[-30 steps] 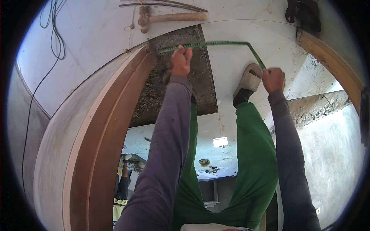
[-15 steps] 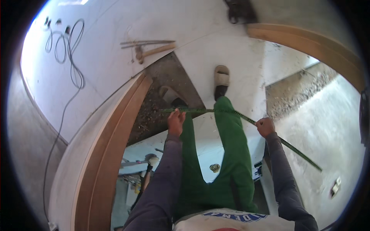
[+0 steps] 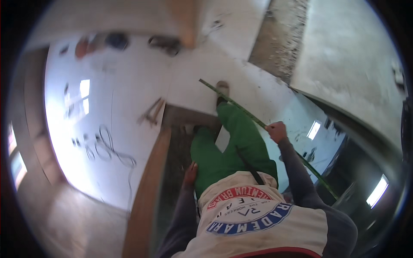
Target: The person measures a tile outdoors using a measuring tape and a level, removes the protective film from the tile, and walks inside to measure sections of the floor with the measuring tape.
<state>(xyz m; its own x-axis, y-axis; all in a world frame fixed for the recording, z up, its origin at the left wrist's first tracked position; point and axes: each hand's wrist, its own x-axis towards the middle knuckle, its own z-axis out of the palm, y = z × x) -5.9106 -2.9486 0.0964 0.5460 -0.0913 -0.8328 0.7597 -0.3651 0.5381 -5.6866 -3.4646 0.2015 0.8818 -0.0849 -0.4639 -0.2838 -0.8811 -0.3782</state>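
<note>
My right hand (image 3: 276, 131) is shut on a long thin green strip (image 3: 241, 107) that runs from near my far foot (image 3: 222, 88) down to the lower right. My left hand (image 3: 189, 174) hangs by my left thigh, beside a wooden beam (image 3: 148, 189), and looks empty; its fingers are blurred. I wear green trousers (image 3: 228, 146) and a white shirt. The whole picture is motion-blurred.
A white floor panel (image 3: 129, 86) carries a coiled dark cable (image 3: 107, 148), a few tools (image 3: 151, 112) and small items at the back. A dark opening (image 3: 174, 142) lies beside the beam. Rough grey concrete (image 3: 344, 51) fills the upper right.
My left hand has let go of the green strip and dropped to my thigh. The right hand still grips the strip, which is now straight and slanted. The view swung left.
</note>
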